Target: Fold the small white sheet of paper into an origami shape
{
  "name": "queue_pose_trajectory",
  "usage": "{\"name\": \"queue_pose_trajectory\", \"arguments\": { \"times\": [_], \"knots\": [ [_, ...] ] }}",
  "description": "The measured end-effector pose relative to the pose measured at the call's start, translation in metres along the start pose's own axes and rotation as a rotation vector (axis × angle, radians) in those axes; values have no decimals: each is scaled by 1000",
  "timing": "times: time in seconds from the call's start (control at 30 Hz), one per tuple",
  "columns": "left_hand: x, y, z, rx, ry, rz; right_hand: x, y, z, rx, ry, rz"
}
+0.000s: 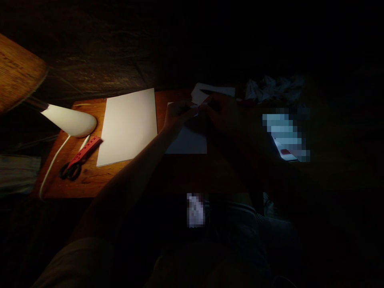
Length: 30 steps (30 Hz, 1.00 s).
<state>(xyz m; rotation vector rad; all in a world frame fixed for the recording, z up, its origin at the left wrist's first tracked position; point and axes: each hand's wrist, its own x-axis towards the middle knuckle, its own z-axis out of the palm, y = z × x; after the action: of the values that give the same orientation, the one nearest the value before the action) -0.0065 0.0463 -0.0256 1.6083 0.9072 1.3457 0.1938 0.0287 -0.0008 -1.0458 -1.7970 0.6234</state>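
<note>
The scene is very dark, lit only by a lamp at the left. My left hand (pixel 177 113) and my right hand (pixel 220 112) meet over a sheet of white paper (pixel 189 140) on the wooden table (pixel 90 182). Both hands have their fingers closed on a small folded piece of white paper (pixel 198 107) held between them. Part of the right hand is lost in shadow.
A stack of blank white paper (pixel 128 126) lies left of my hands. Further left are red-handled scissors (pixel 78 158), a white lamp base (pixel 70 120) with its cord (pixel 52 166), and the lampshade (pixel 16 72). Crumpled paper (pixel 270 89) and a glowing screen (pixel 285 136) sit at the right.
</note>
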Motion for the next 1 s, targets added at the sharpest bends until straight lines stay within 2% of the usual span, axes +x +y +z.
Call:
{"name": "queue_pose_trajectory", "arguments": {
  "times": [0.2,0.43,0.67,0.87,1.0],
  "knots": [
    [-1,-1,-1,5,23,15,1,1,1,-2,7,4],
    [-2,6,1,-37,32,-28,1,-1,1,24,-15,24],
    [1,1,0,-39,44,-33,0,-2,5,67,-31,34],
    [1,3,0,-7,13,-72,-1,-2,5,-5,-33,32],
    [0,5,1,18,-8,-75,-3,-12,0,-68,-35,55]
  ]
}}
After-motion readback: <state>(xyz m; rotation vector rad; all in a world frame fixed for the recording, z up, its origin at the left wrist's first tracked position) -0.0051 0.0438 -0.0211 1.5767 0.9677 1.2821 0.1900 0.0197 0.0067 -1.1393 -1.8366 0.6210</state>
